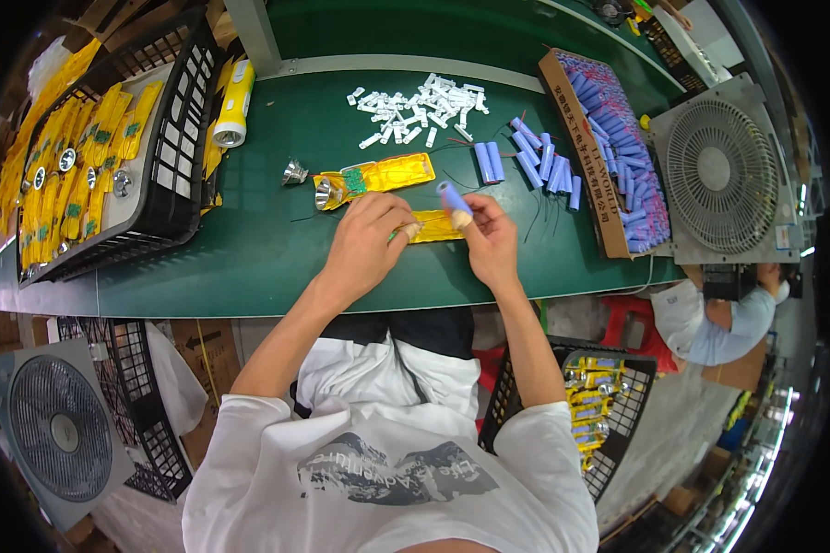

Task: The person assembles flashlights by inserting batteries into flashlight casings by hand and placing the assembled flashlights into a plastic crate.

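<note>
Mid-frame, the right hand grips a purple battery — can't tell if the left hand grips the yellow strip.

I see the table evenly bright around the fingers, a light strip glaring far to their lower right, outer edges bending into black.
</note>
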{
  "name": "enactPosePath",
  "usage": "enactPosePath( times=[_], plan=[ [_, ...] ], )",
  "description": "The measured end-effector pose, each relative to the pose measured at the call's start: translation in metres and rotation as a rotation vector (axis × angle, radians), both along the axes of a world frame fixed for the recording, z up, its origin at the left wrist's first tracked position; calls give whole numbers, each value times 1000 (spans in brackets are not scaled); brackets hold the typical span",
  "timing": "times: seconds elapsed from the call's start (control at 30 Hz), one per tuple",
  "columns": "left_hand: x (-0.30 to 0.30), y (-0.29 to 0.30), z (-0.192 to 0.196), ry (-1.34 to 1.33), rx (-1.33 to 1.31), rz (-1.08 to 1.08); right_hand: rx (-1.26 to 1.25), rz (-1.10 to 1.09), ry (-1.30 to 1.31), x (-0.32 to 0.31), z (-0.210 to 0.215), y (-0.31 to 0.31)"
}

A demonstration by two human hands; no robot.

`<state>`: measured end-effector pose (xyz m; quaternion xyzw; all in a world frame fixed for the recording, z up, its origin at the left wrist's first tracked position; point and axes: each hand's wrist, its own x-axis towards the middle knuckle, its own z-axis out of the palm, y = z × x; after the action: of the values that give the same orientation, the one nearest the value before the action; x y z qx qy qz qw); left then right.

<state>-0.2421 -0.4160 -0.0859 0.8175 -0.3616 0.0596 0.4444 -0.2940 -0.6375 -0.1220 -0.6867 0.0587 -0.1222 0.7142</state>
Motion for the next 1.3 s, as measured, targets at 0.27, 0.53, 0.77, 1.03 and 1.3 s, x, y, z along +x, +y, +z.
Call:
enactPosePath(
  times=[0.27, 0.53, 0.77, 1.03, 1.3],
  plan=[
    [-6, 3, -7, -52, -64, 94, -544, 99, -71, -4, 33, 13],
    [1, 15, -13, 24, -97, 22, -1045, 279, -217, 4, 51, 0],
    [2, 18, -17, -17, -107, -25, -1112, 421, -274, 12, 61, -6],
    [2, 20, -22, -15, -107, -35, -1273, 446, -237, 8, 65, 0],
    [8, 23, -23, -58, -67, -51, -1430, 546, -371, 18, 70, -5]
  ],
)
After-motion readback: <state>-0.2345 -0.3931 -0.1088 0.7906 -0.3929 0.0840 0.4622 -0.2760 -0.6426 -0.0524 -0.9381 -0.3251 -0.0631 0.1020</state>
